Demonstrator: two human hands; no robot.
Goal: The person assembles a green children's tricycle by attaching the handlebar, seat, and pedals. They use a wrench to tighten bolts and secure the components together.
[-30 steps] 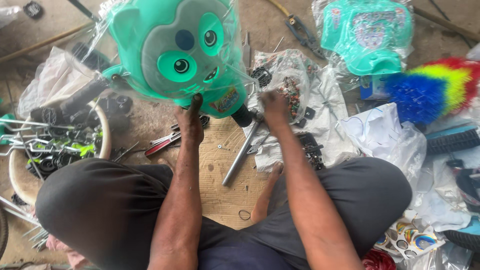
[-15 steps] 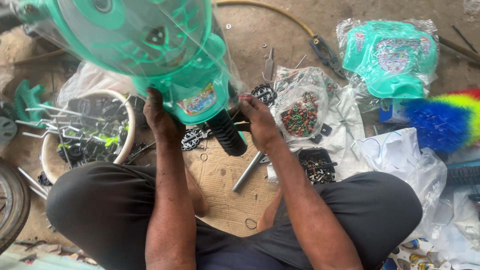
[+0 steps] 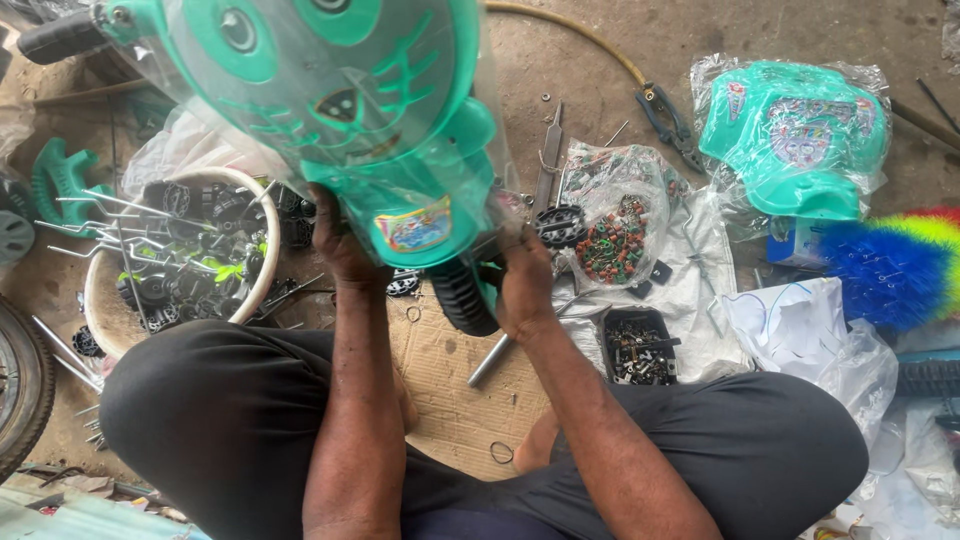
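I take the bowl (image 3: 105,300) as my landmark: a white bowl on the floor, full of dark small wheels and thin metal rods. Left of it, at the edge of view, a tyre (image 3: 22,385) curves up from the floor, and above that lies a green plastic fork piece (image 3: 60,180). Just right of the bowl my left hand (image 3: 345,250) is raised, its grip closed around the lower neck of the toy head (image 3: 340,120), a big teal cat-faced piece wrapped in clear plastic that I hold tilted above my lap, up and right of the bowl. A black handlebar end (image 3: 60,35) sticks out at its top left. Further right of the bowl my right hand (image 3: 525,290) is closed on the other side of the neck, beside a black ribbed grip (image 3: 465,300) that hangs just below the toy head. Below my hands, right of the bowl, cardboard (image 3: 455,385) covers the floor between my knees, with a metal tube (image 3: 490,360) lying on it. Well to the right of the bowl sit a bag of coloured caps (image 3: 615,235), a black tray of screws (image 3: 640,350), pliers (image 3: 665,115), a second teal part (image 3: 795,135) in plastic, and, farthest away, a bright blue and yellow tassel (image 3: 890,265).
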